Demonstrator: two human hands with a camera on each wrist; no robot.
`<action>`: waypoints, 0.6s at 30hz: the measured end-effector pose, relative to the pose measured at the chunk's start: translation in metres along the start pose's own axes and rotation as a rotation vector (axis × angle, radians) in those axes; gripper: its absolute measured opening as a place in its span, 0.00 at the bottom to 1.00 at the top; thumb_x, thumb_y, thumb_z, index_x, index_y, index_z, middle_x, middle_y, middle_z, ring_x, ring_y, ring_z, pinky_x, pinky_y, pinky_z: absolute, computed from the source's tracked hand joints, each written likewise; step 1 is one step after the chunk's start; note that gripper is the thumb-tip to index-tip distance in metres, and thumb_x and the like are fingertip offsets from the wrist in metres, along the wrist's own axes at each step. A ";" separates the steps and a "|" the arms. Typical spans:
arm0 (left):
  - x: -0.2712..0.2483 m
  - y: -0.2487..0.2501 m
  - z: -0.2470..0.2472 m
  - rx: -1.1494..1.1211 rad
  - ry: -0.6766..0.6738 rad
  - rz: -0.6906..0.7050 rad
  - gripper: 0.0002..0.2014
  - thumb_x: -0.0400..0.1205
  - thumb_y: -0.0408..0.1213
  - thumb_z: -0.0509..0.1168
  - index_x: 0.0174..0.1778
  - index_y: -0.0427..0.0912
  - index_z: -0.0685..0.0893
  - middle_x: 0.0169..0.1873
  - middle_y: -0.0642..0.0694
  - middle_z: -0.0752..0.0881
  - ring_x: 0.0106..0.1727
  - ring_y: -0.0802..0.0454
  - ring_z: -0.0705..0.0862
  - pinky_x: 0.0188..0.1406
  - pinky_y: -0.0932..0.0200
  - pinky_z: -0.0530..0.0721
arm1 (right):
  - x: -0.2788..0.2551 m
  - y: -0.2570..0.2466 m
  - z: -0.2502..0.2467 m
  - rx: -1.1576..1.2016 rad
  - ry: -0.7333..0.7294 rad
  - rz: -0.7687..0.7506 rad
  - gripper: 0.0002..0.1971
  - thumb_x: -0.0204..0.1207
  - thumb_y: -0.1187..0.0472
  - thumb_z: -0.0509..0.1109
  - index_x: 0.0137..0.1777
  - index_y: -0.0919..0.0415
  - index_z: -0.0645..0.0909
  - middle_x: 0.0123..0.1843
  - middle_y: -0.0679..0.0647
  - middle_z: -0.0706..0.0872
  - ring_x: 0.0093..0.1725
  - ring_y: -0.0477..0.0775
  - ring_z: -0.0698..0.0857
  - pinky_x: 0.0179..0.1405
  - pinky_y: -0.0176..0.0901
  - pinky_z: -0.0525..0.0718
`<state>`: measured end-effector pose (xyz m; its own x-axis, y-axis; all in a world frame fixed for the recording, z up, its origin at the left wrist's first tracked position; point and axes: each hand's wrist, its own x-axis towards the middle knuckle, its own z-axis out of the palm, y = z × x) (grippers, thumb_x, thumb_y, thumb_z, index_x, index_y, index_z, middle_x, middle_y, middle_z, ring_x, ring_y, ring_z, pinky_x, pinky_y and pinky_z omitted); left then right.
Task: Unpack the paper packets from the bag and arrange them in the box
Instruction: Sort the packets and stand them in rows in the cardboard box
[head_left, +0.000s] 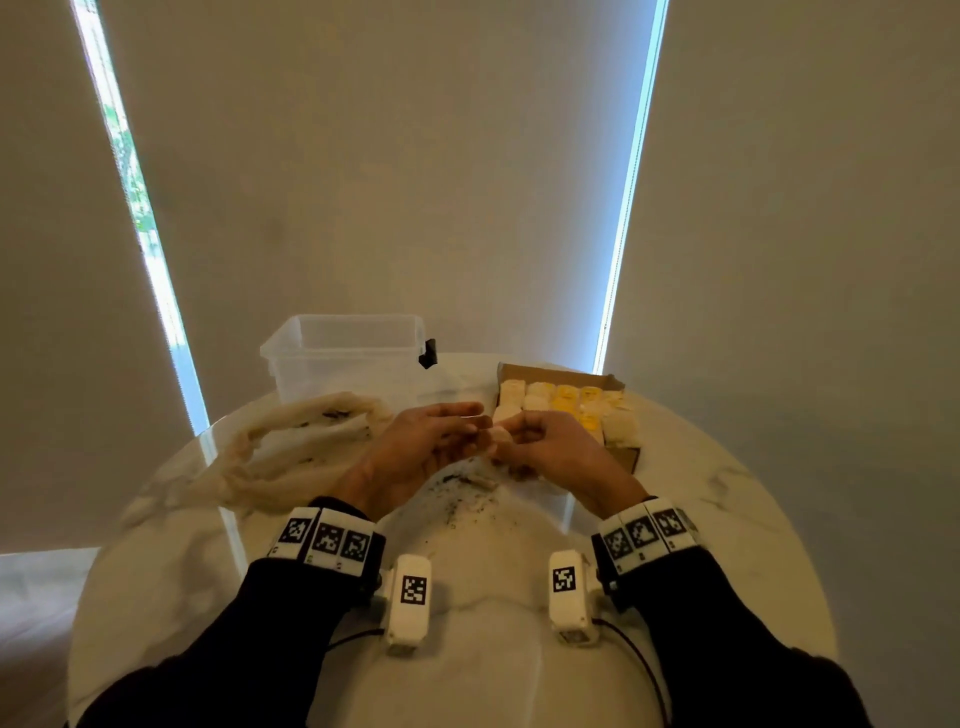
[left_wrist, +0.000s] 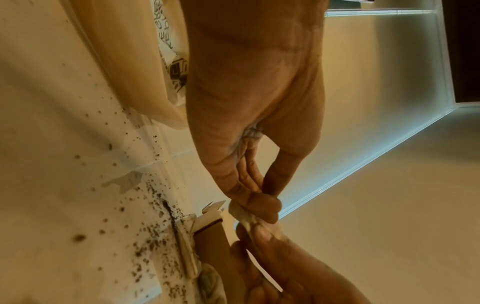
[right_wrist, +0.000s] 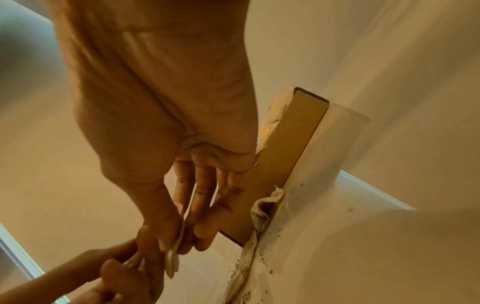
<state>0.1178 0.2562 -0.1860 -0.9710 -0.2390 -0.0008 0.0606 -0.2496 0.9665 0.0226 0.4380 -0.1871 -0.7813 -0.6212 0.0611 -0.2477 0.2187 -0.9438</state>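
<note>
Packet (head_left: 501, 435) pinched between left hand (head_left: 415, 457) and right hand (head_left: 550, 449) fingertips, above table.

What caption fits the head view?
Both hands hold a paper packet above the table, beside the filled box.

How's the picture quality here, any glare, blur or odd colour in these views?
Head view: bright window strips flare beside dim blinds, edges bend from the wide lens. Left wrist view: warm orange cast, left hand soft. Right wrist view: same cast, right hand blurred, table smeared.
</note>
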 end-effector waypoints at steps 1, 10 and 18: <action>0.000 0.001 0.001 0.021 0.006 0.012 0.14 0.89 0.25 0.66 0.70 0.36 0.88 0.60 0.39 0.94 0.58 0.44 0.94 0.51 0.57 0.93 | -0.001 0.001 -0.001 0.024 0.027 -0.010 0.13 0.79 0.61 0.84 0.61 0.60 0.91 0.47 0.55 0.97 0.44 0.50 0.95 0.39 0.39 0.89; -0.002 -0.004 -0.003 0.369 0.008 -0.068 0.15 0.83 0.43 0.78 0.65 0.43 0.92 0.53 0.45 0.96 0.53 0.51 0.95 0.54 0.55 0.90 | -0.006 0.003 -0.005 0.187 0.118 -0.055 0.11 0.85 0.56 0.79 0.63 0.59 0.90 0.46 0.58 0.97 0.42 0.51 0.96 0.37 0.40 0.90; 0.001 -0.008 -0.005 0.320 0.013 -0.037 0.11 0.86 0.38 0.76 0.63 0.41 0.92 0.53 0.44 0.96 0.55 0.50 0.95 0.52 0.57 0.89 | -0.008 0.004 -0.008 0.201 0.167 -0.059 0.11 0.84 0.55 0.79 0.59 0.61 0.92 0.45 0.53 0.97 0.46 0.55 0.97 0.49 0.47 0.95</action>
<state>0.1178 0.2535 -0.1948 -0.9680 -0.2478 -0.0391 -0.0528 0.0490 0.9974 0.0237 0.4500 -0.1889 -0.8565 -0.4923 0.1548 -0.1898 0.0216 -0.9816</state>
